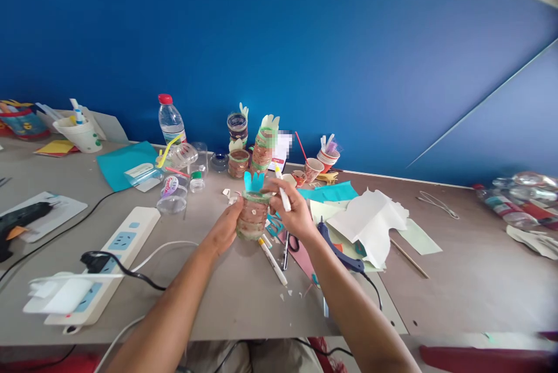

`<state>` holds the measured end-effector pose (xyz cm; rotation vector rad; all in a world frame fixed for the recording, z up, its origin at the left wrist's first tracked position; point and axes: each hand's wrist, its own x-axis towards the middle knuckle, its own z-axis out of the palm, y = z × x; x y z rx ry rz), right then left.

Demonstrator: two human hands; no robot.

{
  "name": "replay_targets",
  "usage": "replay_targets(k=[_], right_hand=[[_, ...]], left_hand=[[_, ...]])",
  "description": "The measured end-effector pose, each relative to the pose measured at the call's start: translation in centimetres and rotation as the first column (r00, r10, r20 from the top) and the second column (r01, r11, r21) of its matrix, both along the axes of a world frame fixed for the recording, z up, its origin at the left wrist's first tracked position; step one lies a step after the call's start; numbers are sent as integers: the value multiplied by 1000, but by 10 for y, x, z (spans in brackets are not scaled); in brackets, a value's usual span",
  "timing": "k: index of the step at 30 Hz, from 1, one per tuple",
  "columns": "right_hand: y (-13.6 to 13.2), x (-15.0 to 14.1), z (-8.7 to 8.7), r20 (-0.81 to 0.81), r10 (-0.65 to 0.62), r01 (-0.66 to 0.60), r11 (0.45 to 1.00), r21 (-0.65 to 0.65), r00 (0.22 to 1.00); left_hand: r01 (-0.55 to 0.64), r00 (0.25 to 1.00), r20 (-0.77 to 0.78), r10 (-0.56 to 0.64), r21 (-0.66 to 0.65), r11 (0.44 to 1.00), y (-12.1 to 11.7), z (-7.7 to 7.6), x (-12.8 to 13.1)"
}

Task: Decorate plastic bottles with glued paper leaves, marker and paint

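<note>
A small brown-and-green decorated pot point(253, 216), with a blue paper cutout point(254, 180) standing up at its rim, is held upright above the table. My left hand point(226, 226) is closed round its left side. My right hand point(295, 210) is closed on a white marker point(284, 194) with a yellow end pointing up, its fingers at the pot's right side. Whether they touch the pot I cannot tell. Beneath lies a second white marker point(274, 262), beside a dark pen point(285, 252). Similar pots, a taller one point(262, 151) and a shorter one point(239, 164), stand behind.
On the left are a white power strip point(115, 257) with cables, a clear plastic cup point(172, 201) and a red-capped bottle point(170, 117). A blue glue gun point(337, 248) and white paper point(370, 222) lie on the right. Paper cups point(314, 169) stand near the blue wall.
</note>
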<state>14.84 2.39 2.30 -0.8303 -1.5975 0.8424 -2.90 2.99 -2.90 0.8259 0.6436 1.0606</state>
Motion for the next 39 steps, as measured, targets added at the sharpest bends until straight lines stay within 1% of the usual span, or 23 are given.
replay_targets(k=[2, 4, 6, 8, 10, 12, 14, 18, 22, 27, 32, 39], right_hand=[[-3, 2, 1, -162, -77, 82, 996, 23, 984], [-7, 6, 2, -321, -148, 163, 986, 20, 935], [-12, 11, 3, -421, -166, 177, 984, -12, 892], [-17, 14, 4, -463, -137, 126, 990, -55, 876], [-21, 13, 2, -495, -92, 49, 994, -100, 864], [-24, 9, -2, -537, -60, -17, 990, -137, 842], [-25, 3, -7, -564, -51, -50, 986, -162, 825], [-26, -6, -19, -548, -81, -51, 974, -221, 832], [-27, -11, -30, -515, -173, 27, 960, -279, 840], [-27, -9, -38, -454, -186, 74, 965, -251, 871], [-27, -8, -40, -392, -180, 95, 969, -226, 902], [-32, -10, -31, -288, -227, 181, 967, -179, 930]], left_hand=[[-5, 1000, 13, 5, -26, 1000, 3, -2, -1], [-2, 1000, 27, 3, -52, 999, 4, -2, -3], [-4, 999, 41, 7, -77, 997, 5, -2, -4], [-9, 999, 46, 14, -93, 996, 4, -1, -4], [-14, 999, 37, 17, -96, 995, 4, -1, -4], [-25, 999, 21, 27, -92, 995, 4, -3, -3], [-40, 999, 6, 41, -86, 995, 5, -5, -2], [-41, 999, -12, 41, -56, 998, 5, -8, 0], [-93, 995, -40, 91, -40, 995, 5, -8, 1], [-96, 993, -63, 95, -16, 995, 3, -5, 1], [-131, 988, -84, 130, -1, 991, 3, -3, 2], [-134, 984, -114, 136, 21, 991, 0, 2, 3]])
